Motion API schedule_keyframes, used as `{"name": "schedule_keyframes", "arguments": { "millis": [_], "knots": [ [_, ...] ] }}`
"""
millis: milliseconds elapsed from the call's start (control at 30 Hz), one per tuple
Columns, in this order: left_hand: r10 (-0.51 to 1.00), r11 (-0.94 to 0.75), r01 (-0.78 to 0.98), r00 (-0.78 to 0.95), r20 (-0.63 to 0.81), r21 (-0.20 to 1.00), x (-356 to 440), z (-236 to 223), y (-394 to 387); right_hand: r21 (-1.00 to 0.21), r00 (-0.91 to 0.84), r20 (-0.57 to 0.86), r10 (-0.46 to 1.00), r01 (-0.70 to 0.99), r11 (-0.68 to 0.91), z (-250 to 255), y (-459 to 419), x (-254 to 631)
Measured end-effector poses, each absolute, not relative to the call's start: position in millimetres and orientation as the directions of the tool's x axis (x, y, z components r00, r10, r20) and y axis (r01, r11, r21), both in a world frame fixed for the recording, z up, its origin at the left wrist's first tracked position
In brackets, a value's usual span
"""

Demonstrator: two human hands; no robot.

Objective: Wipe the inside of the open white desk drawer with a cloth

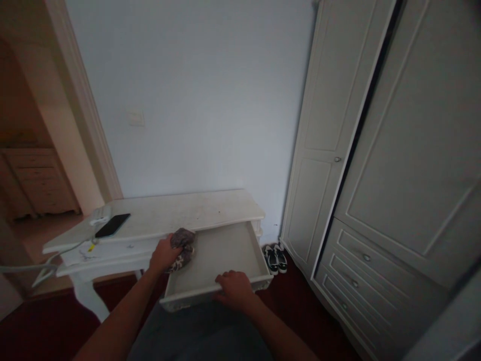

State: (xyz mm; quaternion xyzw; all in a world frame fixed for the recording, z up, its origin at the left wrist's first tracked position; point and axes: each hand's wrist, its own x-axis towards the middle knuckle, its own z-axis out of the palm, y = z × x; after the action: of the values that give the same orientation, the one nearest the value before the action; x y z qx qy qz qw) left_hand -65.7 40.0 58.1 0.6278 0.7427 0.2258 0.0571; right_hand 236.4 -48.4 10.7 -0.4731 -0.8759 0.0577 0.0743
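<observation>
A white drawer [225, 250] is pulled out from the white table [188, 208], its inside bare. My left hand [165, 255] is closed on a crumpled patterned cloth [183, 245], brown-grey with lighter markings, at the drawer's left side wall. Over the front panel of the drawer my right hand [235, 291] is closed, fingers on the top edge and the palm outside. My lap shows just below the drawer front.
A dark phone [112, 225] lies on the table's left end beside a white object [100, 214] with a cable. Black-and-white shoes [275, 259] stand on the dark red floor, right of the table. A white wardrobe [319, 190] rises on the right.
</observation>
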Motion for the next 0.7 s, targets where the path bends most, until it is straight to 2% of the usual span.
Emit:
{"name": "schedule_keyframes", "arguments": {
  "millis": [167,333,500,700],
  "knots": [
    [0.953,0.054,0.791,-0.223,0.206,0.609,-75.5,42.1,15.9,-0.156,-0.526,0.074,0.847,0.833,0.531,10.7,-48.9,235.7],
    [0.964,-0.011,0.694,-0.184,0.193,0.72,-88.4,22.0,-8.5,-0.15,-0.518,0.08,0.852,0.839,0.524,8.1,-48.3,234.6],
    [0.961,-0.023,0.716,-0.176,0.213,0.697,-88.1,10.6,-24.1,-0.152,-0.515,0.076,0.854,0.84,0.521,9.6,-49.0,233.9],
    [0.955,0.01,0.763,-0.199,0.221,0.646,-79.3,22.9,-10.7,-0.145,-0.523,0.065,0.85,0.837,0.527,14.9,-50.4,234.0]
  ]
}}
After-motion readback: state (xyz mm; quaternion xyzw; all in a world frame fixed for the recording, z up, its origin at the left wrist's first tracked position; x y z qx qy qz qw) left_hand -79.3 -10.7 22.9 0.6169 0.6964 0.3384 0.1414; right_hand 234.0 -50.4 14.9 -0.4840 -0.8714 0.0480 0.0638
